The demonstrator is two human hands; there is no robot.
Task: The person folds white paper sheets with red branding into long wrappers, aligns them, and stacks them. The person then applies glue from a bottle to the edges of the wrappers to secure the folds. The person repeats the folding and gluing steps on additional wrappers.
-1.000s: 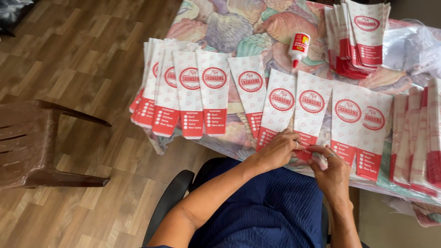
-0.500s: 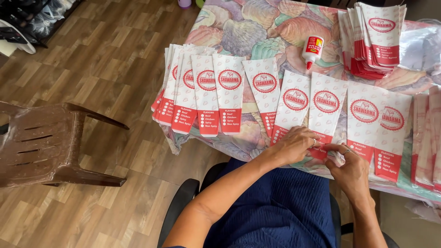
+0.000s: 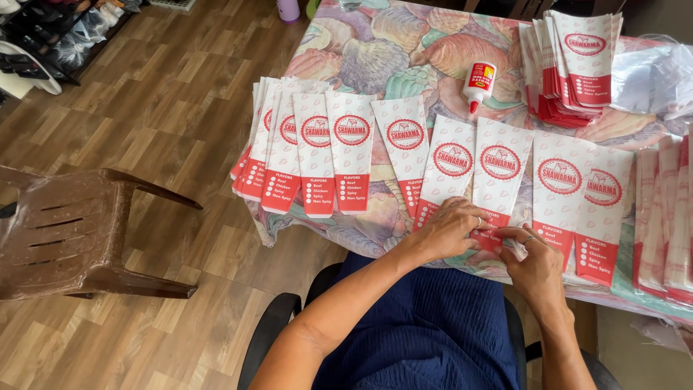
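Note:
Several white and red paper sleeves lie in a row along the table's near edge. My left hand and my right hand both pinch the red bottom end of one paper sleeve near the middle of the row. Each hand wears a ring. A small white glue bottle with a red cap lies on the table behind the row. A fanned overlap of sleeves rests at the row's left end.
A stack of paper sleeves sits at the back right beside clear plastic wrap. More sleeves pile at the right edge. The floral tablecloth covers the table. A brown plastic chair stands on the wooden floor at left.
The view has shifted so the table sits further right and lower. Both hands stay at the sleeve's bottom end, fingers working it slightly.

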